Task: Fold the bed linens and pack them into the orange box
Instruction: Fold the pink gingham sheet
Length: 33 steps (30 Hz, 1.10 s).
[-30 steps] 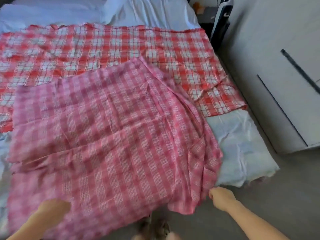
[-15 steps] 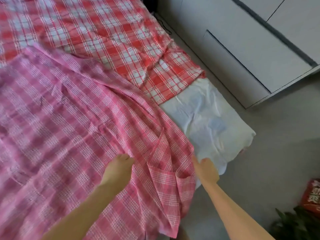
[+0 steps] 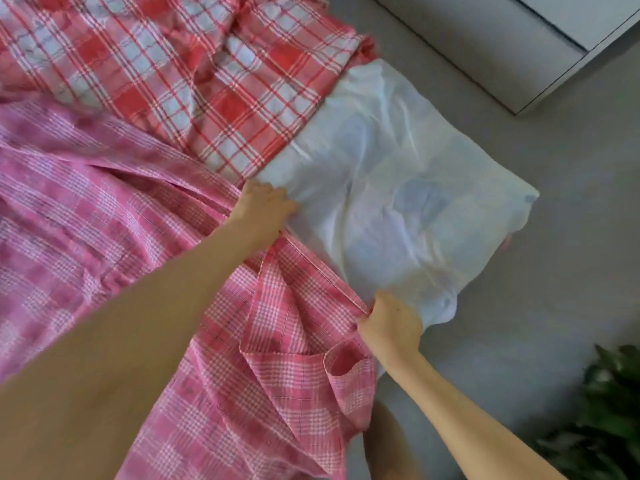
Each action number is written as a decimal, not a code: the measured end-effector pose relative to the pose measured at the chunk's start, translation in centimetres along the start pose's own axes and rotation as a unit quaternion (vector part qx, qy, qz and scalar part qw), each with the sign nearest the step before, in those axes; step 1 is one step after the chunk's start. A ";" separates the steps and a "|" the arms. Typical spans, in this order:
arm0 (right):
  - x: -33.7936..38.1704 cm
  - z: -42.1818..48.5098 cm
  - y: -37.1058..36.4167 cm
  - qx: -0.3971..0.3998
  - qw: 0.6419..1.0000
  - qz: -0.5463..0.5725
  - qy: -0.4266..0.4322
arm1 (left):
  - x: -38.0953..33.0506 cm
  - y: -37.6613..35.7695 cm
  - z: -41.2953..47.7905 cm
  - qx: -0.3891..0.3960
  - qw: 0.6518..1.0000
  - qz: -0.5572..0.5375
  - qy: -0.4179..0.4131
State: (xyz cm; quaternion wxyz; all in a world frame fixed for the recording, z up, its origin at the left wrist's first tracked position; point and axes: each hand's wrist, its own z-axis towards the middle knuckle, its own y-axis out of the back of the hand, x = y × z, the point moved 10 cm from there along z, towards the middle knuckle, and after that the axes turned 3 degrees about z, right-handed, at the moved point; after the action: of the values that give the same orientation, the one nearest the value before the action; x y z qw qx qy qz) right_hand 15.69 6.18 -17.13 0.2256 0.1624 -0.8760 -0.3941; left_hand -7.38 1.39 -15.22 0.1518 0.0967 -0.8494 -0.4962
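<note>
A pink checked sheet (image 3: 104, 209) lies rumpled across the near left of the bed, its corner hanging over the edge. My left hand (image 3: 261, 209) grips its right hem where it meets the white sheet. My right hand (image 3: 389, 323) pinches the same hem lower down, near the bed's edge. Behind it spreads a red and white plaid sheet (image 3: 194, 64). The orange box is not in view.
A white sheet (image 3: 398, 188) covers the mattress corner on the right. Grey floor (image 3: 554, 271) runs beside the bed. A white cabinet (image 3: 540, 36) stands at the top right, and a green plant (image 3: 609, 410) at the bottom right.
My view swung right and closer to the bed corner. My left hand moved from the middle of the pink sheet to its right hem. My right hand stayed on that hem.
</note>
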 end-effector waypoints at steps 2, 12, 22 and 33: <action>-1.0 -1.0 -0.8 0.045 0.998 0.028 -0.019 | -0.7 -0.3 0.7 0.046 0.997 0.058 -0.032; -11.1 0.9 4.0 -0.031 0.994 0.059 -0.087 | 0.6 2.8 3.6 -0.013 0.995 -0.097 -0.001; -6.7 -1.7 8.1 -0.246 0.965 0.034 0.088 | -3.1 4.8 0.9 -0.206 0.967 -0.099 -0.115; -3.4 -5.3 1.6 -0.062 0.966 0.195 0.160 | -5.7 -0.5 -2.4 -0.045 0.967 -0.010 -0.251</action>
State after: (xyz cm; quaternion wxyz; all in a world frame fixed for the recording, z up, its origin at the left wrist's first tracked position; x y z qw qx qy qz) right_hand 21.15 5.52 -13.70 0.4448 0.0346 -0.8170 -0.3653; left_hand -1.20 1.03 -15.46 -0.0671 -0.0289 -0.8358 -0.5441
